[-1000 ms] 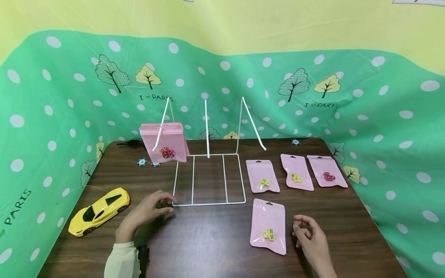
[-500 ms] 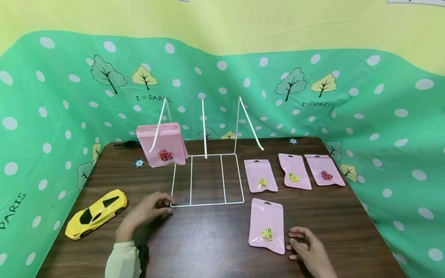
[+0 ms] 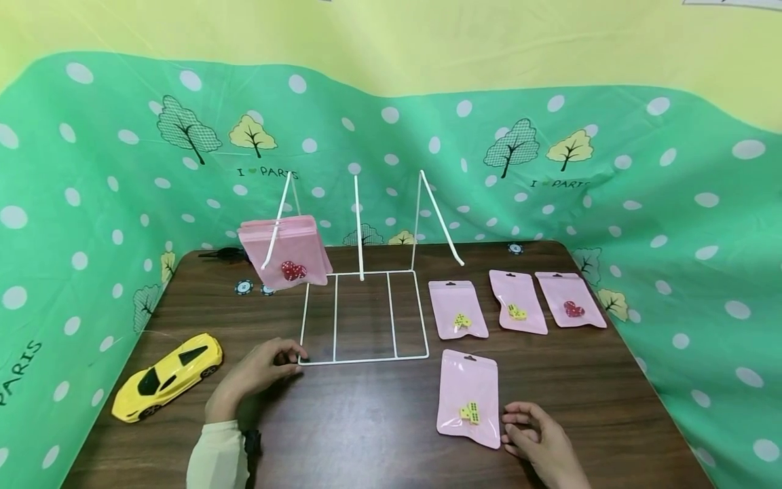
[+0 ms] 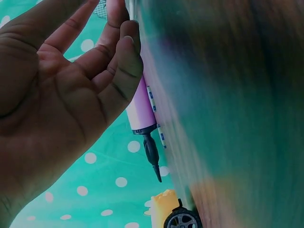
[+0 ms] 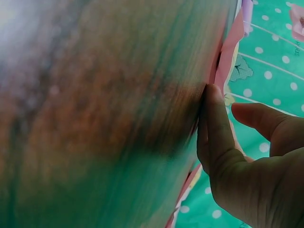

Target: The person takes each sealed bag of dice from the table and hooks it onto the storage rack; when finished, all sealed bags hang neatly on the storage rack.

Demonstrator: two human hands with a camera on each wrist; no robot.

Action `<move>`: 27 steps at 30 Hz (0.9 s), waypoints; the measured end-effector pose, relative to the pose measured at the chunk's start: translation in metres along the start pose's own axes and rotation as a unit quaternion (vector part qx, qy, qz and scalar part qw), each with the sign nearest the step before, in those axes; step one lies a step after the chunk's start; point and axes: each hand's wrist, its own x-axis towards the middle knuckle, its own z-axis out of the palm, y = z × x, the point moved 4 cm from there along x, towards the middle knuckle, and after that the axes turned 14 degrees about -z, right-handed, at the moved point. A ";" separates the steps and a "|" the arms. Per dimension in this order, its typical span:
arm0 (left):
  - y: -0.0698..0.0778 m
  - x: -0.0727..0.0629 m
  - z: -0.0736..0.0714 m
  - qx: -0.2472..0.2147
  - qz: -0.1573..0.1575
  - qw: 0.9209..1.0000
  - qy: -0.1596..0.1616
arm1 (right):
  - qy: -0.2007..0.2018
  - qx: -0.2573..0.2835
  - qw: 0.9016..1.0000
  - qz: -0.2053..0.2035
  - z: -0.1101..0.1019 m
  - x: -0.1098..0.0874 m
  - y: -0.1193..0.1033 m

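My left hand (image 3: 259, 373) rests on the table with loosely bent fingers at the front left corner of a white wire display rack (image 3: 363, 360), touching or nearly touching the wire. Several pink zip bags (image 3: 287, 244) hang from the rack's left prong, the front one showing red dice. My right hand (image 3: 537, 438) lies beside a pink bag (image 3: 469, 384) with yellow dice, fingertips at its lower right edge. In the right wrist view, the fingers (image 5: 221, 123) are mostly straight against the table, and the thumb stands apart from them.
Further pink bags with yellow dice (image 3: 458, 302), (image 3: 524, 292) and with red dice (image 3: 568, 288) lie right of the rack. A yellow toy car (image 3: 168, 377) stands at the left. Poker chips (image 3: 244, 286) and a purple pump (image 4: 142, 107) with a black nozzle are behind.
My right hand has moved left and toward me, up to the edge of the near bag. My left hand stays at the rack's corner. The hanging bags sway slightly.
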 end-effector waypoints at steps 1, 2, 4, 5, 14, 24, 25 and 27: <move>0.004 -0.001 -0.001 0.007 -0.014 1.000 -0.003 | 0.000 -0.001 1.000 0.000 0.000 0.000 0.000; 0.010 -0.003 -0.002 0.009 -0.028 1.000 -0.007 | 0.000 -0.001 1.000 -0.001 0.001 0.000 0.000; 0.021 -0.005 -0.004 0.013 -0.050 0.999 -0.017 | -0.002 -0.003 1.000 0.000 0.002 0.000 0.000; 0.021 -0.005 -0.003 0.013 -0.051 0.998 -0.018 | -0.002 -0.007 1.000 0.001 0.002 0.000 0.000; 0.029 -0.007 -0.005 0.013 -0.060 0.998 -0.024 | -0.018 -0.043 0.999 0.010 0.004 0.000 -0.004; 0.026 -0.007 -0.005 0.011 -0.063 0.998 -0.027 | -0.035 -0.051 0.998 0.008 0.007 0.000 -0.008; 0.026 -0.007 -0.005 0.010 -0.060 0.998 -0.027 | -0.032 -0.053 0.998 0.009 0.008 0.000 -0.008; 0.025 -0.008 -0.005 0.008 -0.057 0.998 -0.028 | -0.025 -0.061 0.998 0.011 0.009 0.000 -0.009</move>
